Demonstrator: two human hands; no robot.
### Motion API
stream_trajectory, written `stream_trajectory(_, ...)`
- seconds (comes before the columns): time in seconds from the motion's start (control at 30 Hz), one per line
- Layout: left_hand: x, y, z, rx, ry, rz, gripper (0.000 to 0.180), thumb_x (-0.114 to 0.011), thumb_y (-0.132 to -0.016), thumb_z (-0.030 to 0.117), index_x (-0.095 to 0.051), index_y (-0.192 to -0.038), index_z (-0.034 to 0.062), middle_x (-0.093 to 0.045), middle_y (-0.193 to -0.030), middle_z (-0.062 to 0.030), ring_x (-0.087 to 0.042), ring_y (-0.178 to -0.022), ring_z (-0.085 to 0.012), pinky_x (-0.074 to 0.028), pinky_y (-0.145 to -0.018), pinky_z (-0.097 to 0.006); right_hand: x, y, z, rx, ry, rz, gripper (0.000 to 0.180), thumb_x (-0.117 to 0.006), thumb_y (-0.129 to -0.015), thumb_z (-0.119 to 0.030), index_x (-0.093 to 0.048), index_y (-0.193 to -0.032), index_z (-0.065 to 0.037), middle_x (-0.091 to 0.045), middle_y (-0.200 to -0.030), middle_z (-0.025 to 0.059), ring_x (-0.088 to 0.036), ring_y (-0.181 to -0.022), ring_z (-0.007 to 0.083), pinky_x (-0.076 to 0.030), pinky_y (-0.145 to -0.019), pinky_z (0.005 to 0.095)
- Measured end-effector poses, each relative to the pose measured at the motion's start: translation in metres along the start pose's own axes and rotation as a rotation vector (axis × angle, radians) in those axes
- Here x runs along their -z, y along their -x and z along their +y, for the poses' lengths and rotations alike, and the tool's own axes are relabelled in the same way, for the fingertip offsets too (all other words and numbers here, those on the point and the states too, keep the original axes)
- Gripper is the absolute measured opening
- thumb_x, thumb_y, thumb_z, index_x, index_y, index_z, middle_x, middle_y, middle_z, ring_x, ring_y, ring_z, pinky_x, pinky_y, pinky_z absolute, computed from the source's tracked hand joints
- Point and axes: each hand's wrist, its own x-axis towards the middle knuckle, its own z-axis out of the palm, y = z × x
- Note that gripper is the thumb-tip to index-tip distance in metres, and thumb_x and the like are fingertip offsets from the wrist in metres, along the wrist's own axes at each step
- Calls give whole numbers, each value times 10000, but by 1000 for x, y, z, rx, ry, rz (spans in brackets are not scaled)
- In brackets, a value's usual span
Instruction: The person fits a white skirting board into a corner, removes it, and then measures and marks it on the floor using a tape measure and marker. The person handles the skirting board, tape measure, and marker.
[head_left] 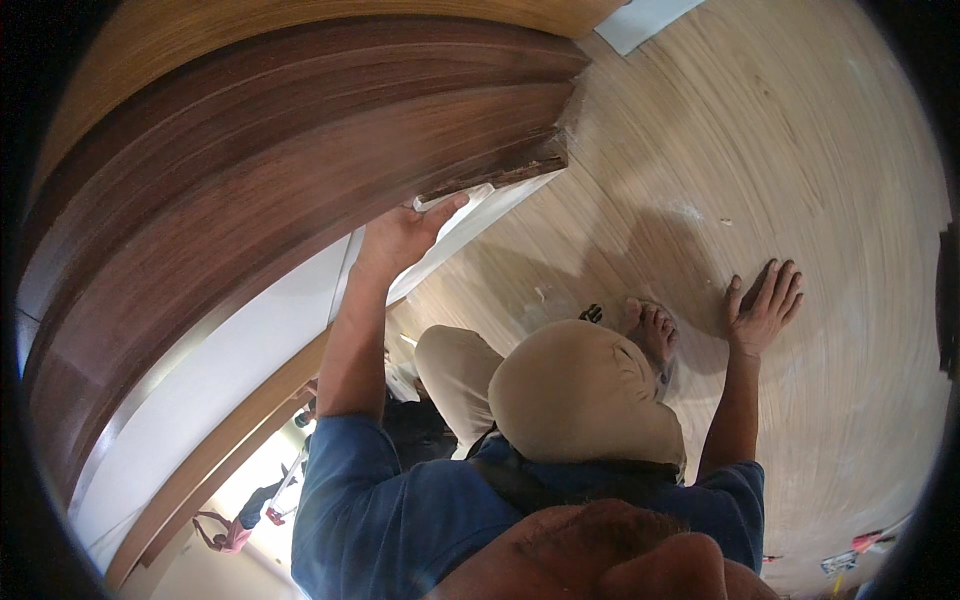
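My left hand (402,238) is up against the edge of a dark brown wooden door frame (300,150). Its thumb points right along the pale inner face, while the other fingers go out of sight past the wood; the hand looks closed round the edge. The frame's lower end has a rough, broken strip (510,175). On the right, my right hand (765,308) lies flat on the light wood-patterned floor (800,160), fingers spread and nothing in it. Between the hands are my bent knee (580,390) in beige trousers and a bare foot (655,335).
A white panel (235,375) and a brown trim (225,455) run along the left. Beyond the opening, a person (240,525) is near a ladder (288,492). Small red and white items (855,555) lie at the lower right. A white piece (640,22) is at the top.
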Motion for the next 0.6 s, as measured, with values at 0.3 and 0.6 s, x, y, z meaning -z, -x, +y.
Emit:
stream_trajectory(0.3, -3, 4, 1, 106, 110, -41, 714, -734, -856, 573, -672, -1064, -107, -698, -931, -291, -682, -917, -351, -521, -828, -406, -3, 2, 1, -10, -16, -3, 720, -623, -921, -498, -448, -1503, -112, -361, -1598, 141, -284, -1494, 353, -167, -1208, 550)
stream_trajectory(0.6, -14, 6, -12, 80, 35, 26, 694, -763, -849, 526, -656, -1112, -108, -706, -959, -287, -698, -922, -342, -526, -816, -389, -6, 5, 4, -24, -53, 11, 731, -627, -922, -517, -431, -1517, -140, -365, -1598, 126, -282, -1498, 340, -151, -1215, 533)
